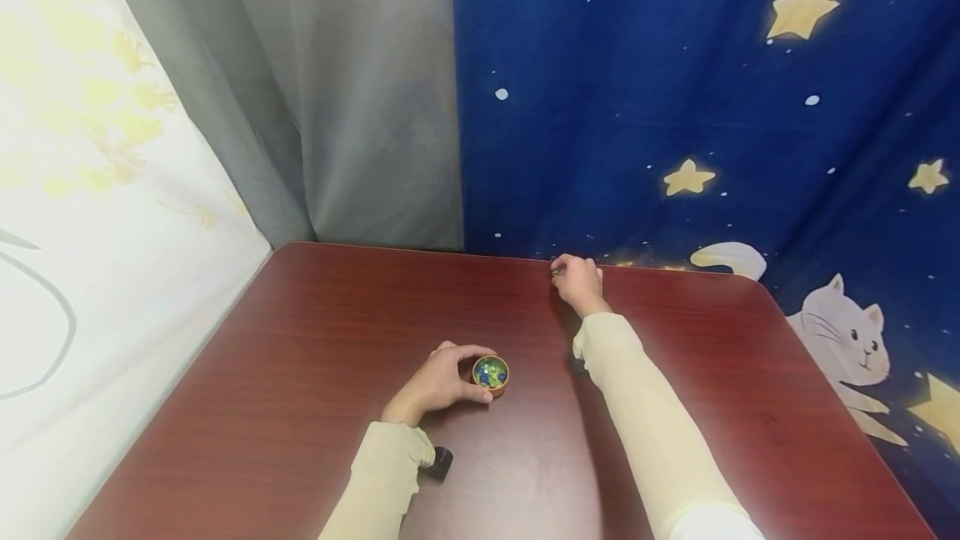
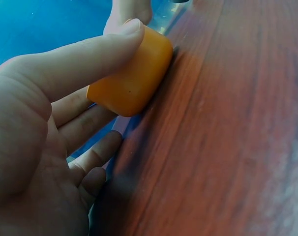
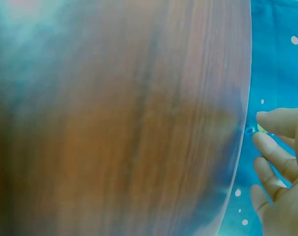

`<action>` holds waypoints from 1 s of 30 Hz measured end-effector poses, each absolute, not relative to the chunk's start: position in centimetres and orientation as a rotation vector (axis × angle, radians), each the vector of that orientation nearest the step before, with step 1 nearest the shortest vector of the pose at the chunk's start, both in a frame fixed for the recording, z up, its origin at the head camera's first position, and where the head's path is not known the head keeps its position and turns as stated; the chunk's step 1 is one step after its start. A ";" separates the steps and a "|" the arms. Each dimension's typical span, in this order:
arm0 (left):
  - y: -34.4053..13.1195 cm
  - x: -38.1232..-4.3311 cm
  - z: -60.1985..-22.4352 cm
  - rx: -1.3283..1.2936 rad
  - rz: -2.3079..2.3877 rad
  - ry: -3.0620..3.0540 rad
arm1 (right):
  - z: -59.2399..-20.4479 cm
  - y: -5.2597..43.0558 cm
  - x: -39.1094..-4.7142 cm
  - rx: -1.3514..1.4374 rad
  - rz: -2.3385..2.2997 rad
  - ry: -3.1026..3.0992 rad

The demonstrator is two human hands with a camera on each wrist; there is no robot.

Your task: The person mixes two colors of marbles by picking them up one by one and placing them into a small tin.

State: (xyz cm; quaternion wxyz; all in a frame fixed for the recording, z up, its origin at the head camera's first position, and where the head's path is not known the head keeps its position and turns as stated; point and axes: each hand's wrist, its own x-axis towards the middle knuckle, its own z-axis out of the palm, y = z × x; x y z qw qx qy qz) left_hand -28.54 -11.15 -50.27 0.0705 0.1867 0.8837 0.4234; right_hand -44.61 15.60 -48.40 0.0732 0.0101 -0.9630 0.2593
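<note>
My left hand holds a small round orange bowl on the table, thumb on the near side and fingers around the far side. Blue and green glassy beads lie inside it, seen from above in the head view. Up at the table's far edge, my right hand pinches a small greenish glassy piece between thumb and index finger. Its other fingers are loosely bent. Most of that piece is hidden by the fingertips.
The reddish-brown wooden table has rounded far corners. Behind it hang a grey curtain and a blue curtain with stars and a cat. A white patterned cloth borders the left side. A black wrist device sits at the left sleeve.
</note>
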 end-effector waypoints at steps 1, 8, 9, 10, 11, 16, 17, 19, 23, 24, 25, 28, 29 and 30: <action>-11.2 -28.5 -50.3 0.559 1.273 2.656 | -48.4 15.6 -44.5 0.039 0.773 -2.891; -11.1 -28.5 -50.2 0.564 1.273 2.654 | -48.3 15.7 -43.6 0.101 0.787 -2.870; -11.1 -28.5 -50.1 0.566 1.273 2.656 | -48.3 15.7 -43.5 0.113 0.794 -2.865; -11.1 -28.5 -50.1 0.565 1.274 2.656 | -48.2 15.7 -43.3 0.126 0.804 -2.858; -11.1 -28.5 -50.1 0.565 1.276 2.656 | -48.1 15.6 -43.1 0.140 0.812 -2.849; -11.0 -28.5 -50.0 0.565 1.270 2.663 | -47.5 15.3 -42.2 0.207 0.860 -2.801; -11.0 -28.5 -50.0 0.568 1.269 2.663 | -47.4 15.3 -41.9 0.217 0.866 -2.795; -11.0 -28.5 -50.0 0.572 1.266 2.664 | -47.3 15.1 -41.5 0.240 0.876 -2.784; -11.1 -28.4 -50.1 0.568 1.266 2.668 | -47.1 14.6 -40.5 0.297 0.911 -2.767; -11.1 -28.4 -50.1 0.568 1.268 2.670 | -47.1 14.5 -40.2 0.315 0.925 -2.762; -11.1 -28.4 -50.1 0.570 1.268 2.674 | -47.0 14.3 -40.0 0.329 0.936 -2.758; -11.2 -28.4 -50.1 0.576 1.267 2.681 | -46.9 13.8 -39.2 0.368 0.959 -2.744; -11.2 -28.4 -50.1 0.583 1.269 2.682 | -46.8 13.7 -39.0 0.379 0.964 -2.739; -11.2 -28.3 -50.1 0.586 1.273 2.680 | -46.7 13.5 -38.7 0.389 0.970 -2.734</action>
